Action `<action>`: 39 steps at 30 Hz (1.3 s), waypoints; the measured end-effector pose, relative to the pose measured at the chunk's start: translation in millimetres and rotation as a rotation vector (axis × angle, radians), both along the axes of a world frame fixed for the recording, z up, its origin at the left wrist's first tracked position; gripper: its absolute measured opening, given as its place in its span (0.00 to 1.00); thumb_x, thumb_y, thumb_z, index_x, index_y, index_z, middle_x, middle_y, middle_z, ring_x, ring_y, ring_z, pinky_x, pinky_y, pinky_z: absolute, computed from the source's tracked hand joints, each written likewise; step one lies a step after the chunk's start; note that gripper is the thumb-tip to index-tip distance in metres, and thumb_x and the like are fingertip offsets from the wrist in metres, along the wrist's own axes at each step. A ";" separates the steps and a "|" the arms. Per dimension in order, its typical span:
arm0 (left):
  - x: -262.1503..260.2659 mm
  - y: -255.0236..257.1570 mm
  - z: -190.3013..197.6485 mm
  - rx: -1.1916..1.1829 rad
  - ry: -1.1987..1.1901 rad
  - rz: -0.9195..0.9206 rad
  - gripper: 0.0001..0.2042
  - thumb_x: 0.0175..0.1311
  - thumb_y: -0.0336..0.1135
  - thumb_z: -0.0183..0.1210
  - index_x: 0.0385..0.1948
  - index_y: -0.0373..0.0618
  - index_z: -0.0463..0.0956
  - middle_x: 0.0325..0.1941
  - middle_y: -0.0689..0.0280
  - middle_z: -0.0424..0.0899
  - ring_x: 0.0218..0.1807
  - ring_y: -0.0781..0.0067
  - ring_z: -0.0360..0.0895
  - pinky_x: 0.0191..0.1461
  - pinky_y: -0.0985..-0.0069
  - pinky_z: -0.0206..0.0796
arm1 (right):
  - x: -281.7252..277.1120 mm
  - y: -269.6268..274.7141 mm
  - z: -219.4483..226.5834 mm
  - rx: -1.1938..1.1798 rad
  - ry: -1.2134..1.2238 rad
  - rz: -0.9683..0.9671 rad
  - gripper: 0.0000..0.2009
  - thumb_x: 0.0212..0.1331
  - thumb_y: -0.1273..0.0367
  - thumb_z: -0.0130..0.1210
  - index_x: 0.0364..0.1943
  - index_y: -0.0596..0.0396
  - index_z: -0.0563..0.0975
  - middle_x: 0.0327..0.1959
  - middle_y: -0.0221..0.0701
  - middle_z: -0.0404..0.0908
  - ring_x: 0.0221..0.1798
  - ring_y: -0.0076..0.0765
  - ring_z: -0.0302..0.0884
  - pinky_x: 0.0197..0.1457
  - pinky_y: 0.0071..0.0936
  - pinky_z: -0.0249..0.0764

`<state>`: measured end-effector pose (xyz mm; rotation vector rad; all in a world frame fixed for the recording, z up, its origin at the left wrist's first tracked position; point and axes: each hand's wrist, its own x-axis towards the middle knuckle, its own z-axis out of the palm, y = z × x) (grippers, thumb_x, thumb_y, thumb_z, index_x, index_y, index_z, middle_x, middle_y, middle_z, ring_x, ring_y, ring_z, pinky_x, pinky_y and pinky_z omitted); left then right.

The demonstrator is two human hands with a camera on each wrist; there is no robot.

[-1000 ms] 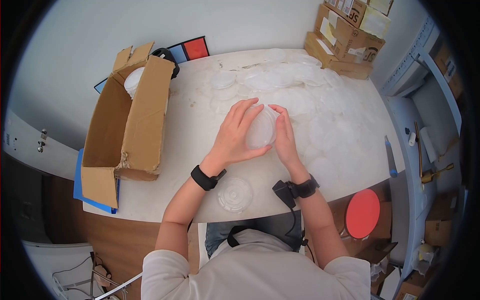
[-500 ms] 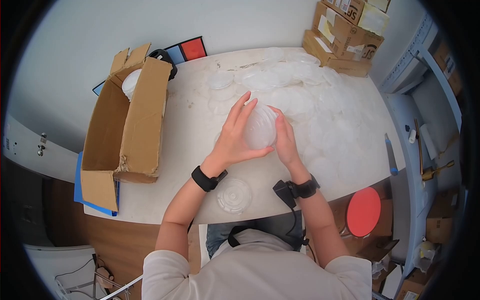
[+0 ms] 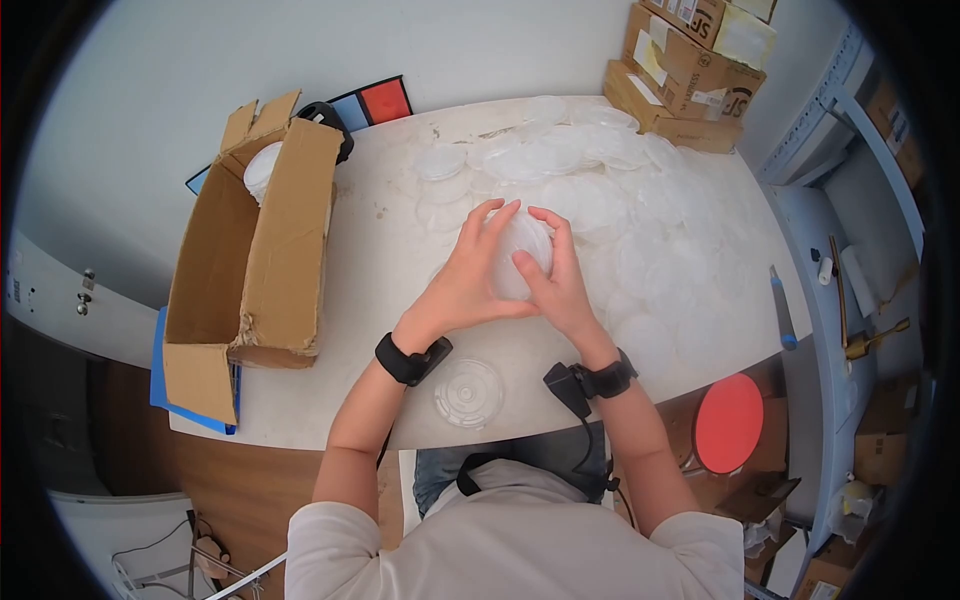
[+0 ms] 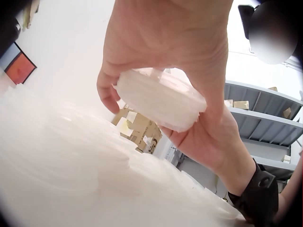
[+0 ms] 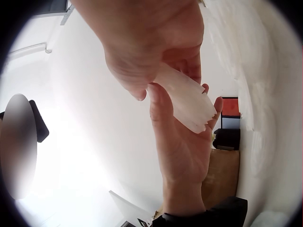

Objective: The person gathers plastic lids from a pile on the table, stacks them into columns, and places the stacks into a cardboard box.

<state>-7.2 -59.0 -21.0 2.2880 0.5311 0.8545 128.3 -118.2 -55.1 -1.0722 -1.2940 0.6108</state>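
Both hands hold a stack of clear round plastic lids (image 3: pixel 522 246) above the middle of the table. My left hand (image 3: pixel 470 275) curls round its left side, thumb along the near edge. From the right, my right hand (image 3: pixel 562 285) grips it, its thumb lying over the near face. In the left wrist view the stack (image 4: pixel 158 99) shows edge-on, many thin layers thick, between the palm and the other hand. The right wrist view shows slightly uneven layers at the stack's end (image 5: pixel 191 101). A single clear lid (image 3: pixel 468 393) lies on the table near its front edge.
Many loose clear lids (image 3: pixel 640 220) spread over the table's back and right. At left stands an open cardboard box (image 3: pixel 290 240) with white lids (image 3: pixel 262 172) inside. Stacked cartons (image 3: pixel 690 75) fill the back right corner; a blue-grey tool (image 3: pixel 782 310) lies near the right edge.
The right thumb has moved from behind the stack onto its near face. The stack has tilted a little, and the left fingers have drawn in closer round it.
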 end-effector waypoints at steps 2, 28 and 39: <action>-4.5 5.1 2.3 -0.050 0.010 -0.060 0.46 0.32 0.39 0.70 0.60 0.46 0.53 0.61 0.54 0.56 0.61 0.54 0.57 0.61 0.64 0.54 | 0.5 -1.8 1.3 -0.111 0.195 0.087 0.26 0.59 0.63 0.49 0.57 0.58 0.54 0.46 0.41 0.72 0.47 0.27 0.68 0.51 0.26 0.64; -9.6 15.3 -15.9 -1.172 -0.370 -0.098 0.21 0.68 0.44 0.35 0.61 0.53 0.49 0.58 0.65 0.64 0.55 0.76 0.66 0.56 0.70 0.63 | -7.4 -2.8 7.0 0.090 0.252 0.185 0.18 0.60 0.73 0.45 0.54 0.57 0.61 0.53 0.37 0.66 0.44 0.30 0.75 0.41 0.24 0.75; -9.2 11.2 -15.8 -1.169 -0.232 0.073 0.22 0.66 0.47 0.39 0.59 0.49 0.57 0.54 0.68 0.67 0.53 0.79 0.65 0.52 0.78 0.59 | -1.8 -2.1 9.2 0.060 -0.170 0.030 0.19 0.51 0.72 0.54 0.48 0.54 0.64 0.46 0.34 0.64 0.41 0.32 0.71 0.39 0.25 0.71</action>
